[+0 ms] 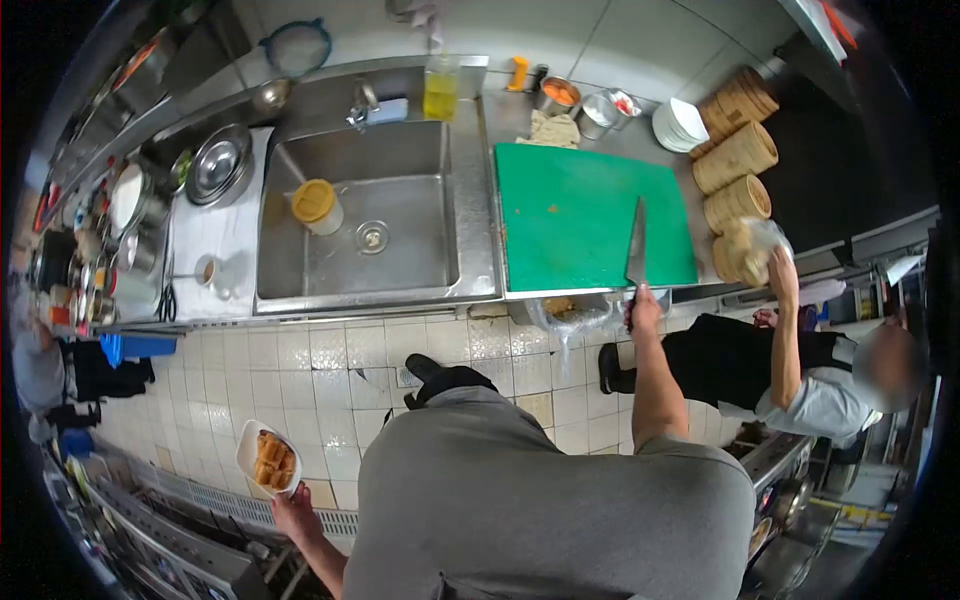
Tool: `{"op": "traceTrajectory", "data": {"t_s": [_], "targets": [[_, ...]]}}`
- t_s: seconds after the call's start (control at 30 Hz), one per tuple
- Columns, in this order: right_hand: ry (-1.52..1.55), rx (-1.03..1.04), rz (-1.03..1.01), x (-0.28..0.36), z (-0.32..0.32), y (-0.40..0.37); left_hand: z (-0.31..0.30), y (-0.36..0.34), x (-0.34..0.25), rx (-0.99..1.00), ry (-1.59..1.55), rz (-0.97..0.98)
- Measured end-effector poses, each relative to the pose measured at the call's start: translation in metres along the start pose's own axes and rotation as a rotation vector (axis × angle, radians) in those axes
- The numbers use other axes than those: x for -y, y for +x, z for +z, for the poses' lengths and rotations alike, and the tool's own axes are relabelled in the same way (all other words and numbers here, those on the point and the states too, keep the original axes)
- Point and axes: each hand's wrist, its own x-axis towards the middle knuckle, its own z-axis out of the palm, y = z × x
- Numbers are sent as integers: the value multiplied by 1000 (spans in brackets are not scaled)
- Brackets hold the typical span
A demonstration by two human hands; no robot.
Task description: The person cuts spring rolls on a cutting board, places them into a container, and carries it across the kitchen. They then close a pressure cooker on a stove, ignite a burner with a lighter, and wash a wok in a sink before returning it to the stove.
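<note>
My right hand (645, 310) is wrapped round the dark handle of a large knife (637, 245), at the front edge of a green cutting board (590, 215). The blade lies over the board and points toward the wall. A few small crumbs are on the board. Out to the lower left, my left hand (294, 510) grips the rim of a white dish (247, 450). Several browned rolls or pieces of food (273, 461) lie in that dish, which is held out over the tiled floor.
A co-worker (830, 375) at the right holds a plastic bag (765, 240) by the bamboo steamers (735, 158). A steel sink (415, 250) holds a yellow-lidded container (316, 206). White bowls (680, 126) stand behind the board. Another person (45, 360) is far left.
</note>
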Motion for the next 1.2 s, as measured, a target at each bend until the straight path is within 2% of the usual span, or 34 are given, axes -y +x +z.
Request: {"op": "traceTrajectory", "data": {"t_s": [0.07,0.1,0.13,0.2,0.23,0.27,0.3,0.33,0.4,0.47,0.6,0.67,0.7,0.73,0.77,0.8,0.83,0.87,0.9,0.93,1.0,1.03,1.1,1.13,1.2], "targets": [[-22,88,0,-24,22,5,29,8,-33,6,7,86],[-133,109,-138,-39,39,2,34,24,-44,93,14,119],[-248,134,-275,-50,61,-6,53,20,-59,25,17,147],[7,399,-391,-47,116,-54,85,17,-85,61,-47,156],[-280,440,-363,-44,135,-72,89,27,-91,82,-28,153],[-265,530,-433,-45,158,-89,94,41,-96,106,-54,140],[-464,504,-612,-9,173,-123,100,54,-99,133,-84,123],[-465,473,-607,0,186,-133,106,63,-100,162,-75,117],[-579,326,-733,12,210,-143,104,81,-105,193,-74,91],[-810,8,-923,38,210,-131,89,111,-102,279,-66,72],[-1179,-194,-766,41,194,-64,75,126,-108,275,-116,6],[-1387,-229,-853,24,182,-37,57,144,-113,278,-133,-4],[-1469,-220,-780,25,184,-34,37,165,-115,379,-122,-35],[-1574,-231,-605,26,195,-25,15,186,-105,328,-170,33],[-1579,-348,-523,36,225,-31,17,175,-118,244,-121,115],[-1468,-346,-757,41,246,-45,3,192,-126,191,-51,68],[-1115,-521,-1135,33,273,-60,-12,198,-125,78,-170,82],[-882,-323,-1230,51,303,-103,-27,205,-129,155,-207,180],[-822,-276,-1242,55,346,-141,-39,212,-144,92,-189,146],[-714,-98,-1238,50,381,-176,-54,224,-152,-1,-163,95],[-696,190,-1191,41,447,-235,-82,250,-167,-48,-144,85],[-678,220,-1219,41,478,-262,-97,261,-179,-59,-132,89],[-591,279,-1054,38,525,-308,-120,286,-206,-74,-128,104],[-573,293,-1057,32,539,-337,-148,294,-231,-89,-128,124],[-495,169,-1237,32,569,-344,-163,317,-253,-112,-148,126]]}}
